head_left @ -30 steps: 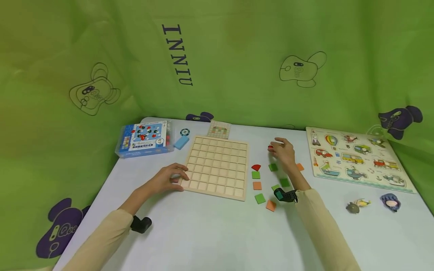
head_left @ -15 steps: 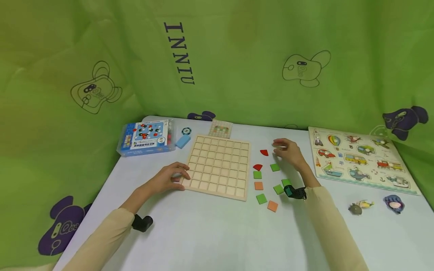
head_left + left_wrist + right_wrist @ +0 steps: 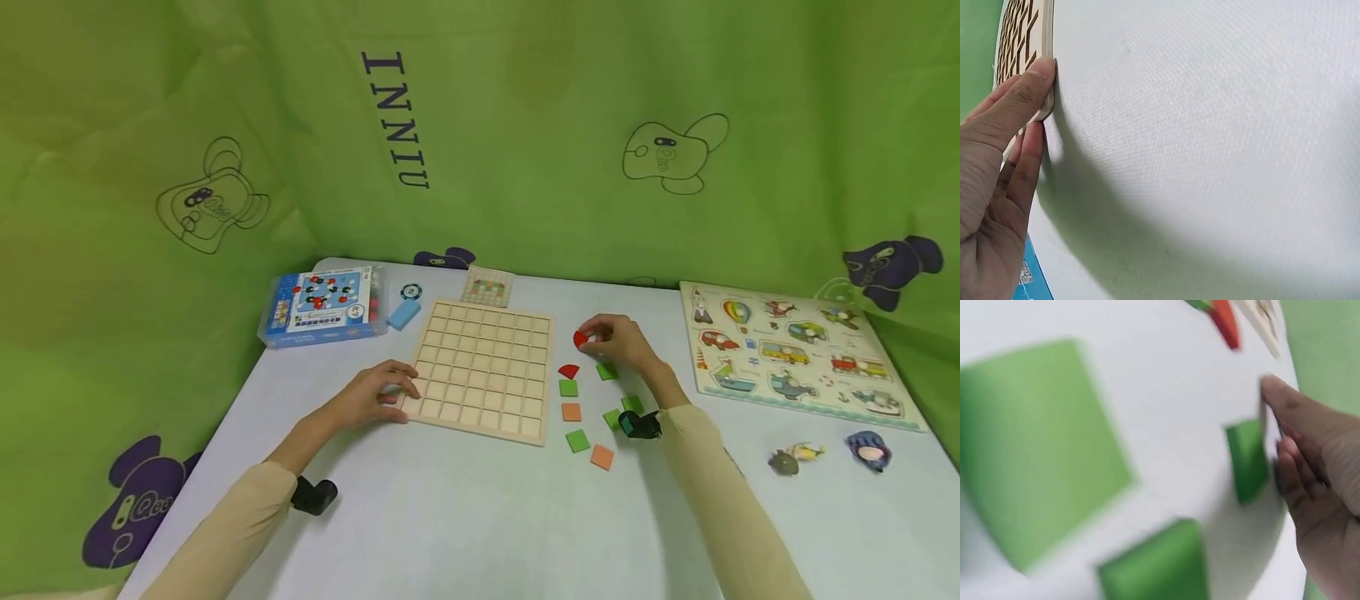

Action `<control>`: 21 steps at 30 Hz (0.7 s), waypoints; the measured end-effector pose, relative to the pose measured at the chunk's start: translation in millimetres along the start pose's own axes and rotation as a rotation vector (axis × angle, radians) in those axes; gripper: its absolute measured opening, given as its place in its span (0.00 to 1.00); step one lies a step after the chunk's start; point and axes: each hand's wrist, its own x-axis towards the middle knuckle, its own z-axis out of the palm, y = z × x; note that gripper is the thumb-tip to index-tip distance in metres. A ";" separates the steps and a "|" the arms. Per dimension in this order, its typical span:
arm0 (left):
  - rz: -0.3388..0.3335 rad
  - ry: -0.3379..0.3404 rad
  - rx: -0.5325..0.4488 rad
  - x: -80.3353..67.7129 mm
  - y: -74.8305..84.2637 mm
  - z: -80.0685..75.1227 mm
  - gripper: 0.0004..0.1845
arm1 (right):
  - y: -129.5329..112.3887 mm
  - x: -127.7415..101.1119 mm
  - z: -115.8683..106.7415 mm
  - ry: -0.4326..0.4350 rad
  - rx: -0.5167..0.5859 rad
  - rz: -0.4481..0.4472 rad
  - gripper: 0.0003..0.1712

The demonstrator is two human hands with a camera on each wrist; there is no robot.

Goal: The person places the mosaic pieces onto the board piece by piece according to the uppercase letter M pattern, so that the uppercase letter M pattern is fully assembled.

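Note:
A wooden grid board (image 3: 483, 367) lies on the white table (image 3: 450, 517). My left hand (image 3: 390, 392) rests at its near left corner, and in the left wrist view the thumb (image 3: 1038, 81) presses flat against the board's edge (image 3: 1047, 37) with the fingers straight. My right hand (image 3: 611, 342) is to the right of the board and pinches a red quarter-circle piece (image 3: 581, 338) at its fingertips. A second red piece (image 3: 568, 371), green tiles (image 3: 567, 387) and orange tiles (image 3: 571, 412) lie scattered below that hand. The right wrist view is blurred and shows green tiles (image 3: 1247, 459) beside my right hand (image 3: 1310, 487).
A blue boxed game (image 3: 322, 307), a blue block (image 3: 402, 314) and a round token (image 3: 409, 292) lie at the back left. A pattern card (image 3: 487, 287) lies behind the board. At the right are a vehicle peg puzzle (image 3: 787, 350) and two loose puzzle pieces (image 3: 795, 457).
The right hand set a red piece down half a second ago, then moved left and took hold of it again. The left hand stayed on the board's corner.

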 end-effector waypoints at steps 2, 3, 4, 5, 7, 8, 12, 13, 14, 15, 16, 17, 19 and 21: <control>-0.009 0.004 0.000 -0.6 0.7 0.1 0.16 | -0.9 -0.7 4.0 0.020 -0.037 0.003 0.19; -0.014 0.005 -0.003 -0.9 0.8 0.2 0.15 | -1.2 -1.0 5.2 0.023 -0.048 -0.005 0.20; -0.018 0.005 -0.007 -1.0 0.7 0.4 0.15 | -1.5 -1.2 5.9 0.023 -0.056 -0.012 0.20; -0.019 0.004 -0.012 -1.1 0.5 0.7 0.15 | -1.9 -1.5 6.3 0.022 -0.067 -0.014 0.20; -0.019 0.005 -0.021 -1.5 0.0 0.9 0.15 | -2.5 -1.3 5.7 0.010 -0.082 -0.019 0.20; -0.018 0.007 -0.026 -1.8 -0.1 0.9 0.15 | -2.9 -0.9 5.3 0.006 -0.084 -0.018 0.19; -0.012 0.005 -0.027 -1.8 0.3 1.7 0.15 | -2.4 -1.2 3.6 0.006 -0.078 -0.010 0.17; -0.013 0.005 -0.027 -1.8 0.8 1.9 0.15 | -1.9 -1.8 3.2 0.010 -0.075 -0.013 0.16; -0.014 0.005 -0.029 -1.9 1.5 2.0 0.15 | -1.4 -2.3 2.8 0.016 -0.071 -0.013 0.16; -0.014 0.006 -0.028 -2.1 2.1 2.2 0.15 | -0.6 -2.8 2.5 0.023 -0.067 -0.018 0.16; -0.013 0.008 -0.025 -2.3 2.2 2.3 0.15 | -0.1 -3.4 2.2 0.032 -0.062 -0.017 0.15; -0.011 0.011 -0.023 -2.5 2.2 2.2 0.15 | 0.3 -4.1 2.2 0.041 -0.059 -0.018 0.15; -0.020 0.017 -0.020 -2.5 1.3 2.7 0.15 | 0.3 -6.3 2.9 0.075 -0.037 -0.014 0.15; -0.015 0.021 -0.011 -2.1 0.8 3.0 0.15 | -1.7 -9.2 4.9 0.122 -0.006 0.005 0.16</control>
